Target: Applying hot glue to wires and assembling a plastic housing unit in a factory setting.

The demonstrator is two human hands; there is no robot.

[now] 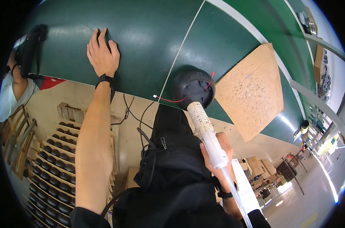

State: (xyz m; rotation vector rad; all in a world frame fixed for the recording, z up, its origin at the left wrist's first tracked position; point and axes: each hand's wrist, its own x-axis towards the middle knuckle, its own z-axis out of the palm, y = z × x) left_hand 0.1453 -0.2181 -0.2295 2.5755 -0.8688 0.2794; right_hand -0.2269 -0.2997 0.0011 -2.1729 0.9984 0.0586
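My right hand [220, 152] is wrapped round a white, stained hot glue gun [208, 138], with a long translucent glue stick [235, 192] running out of its rear end. The front of the gun reaches a round black plastic housing [195, 85] near the table's front edge; its tip is hidden. Inside the housing are moulded ribs. A red wire [172, 100] with a white plug trails out to the left, and another red lead [211, 78] stands up at the right. My left hand [104, 55] lies on the green table [145, 41], fingers stretched out, holding nothing.
A brown cardboard sheet [252, 91] lies right of the housing. Below left, a rack [50, 171] holds rows of black round parts. A person [14, 89] is at the far left beside a black bag [31, 45]. Black cables [132, 114] hang below the table edge.
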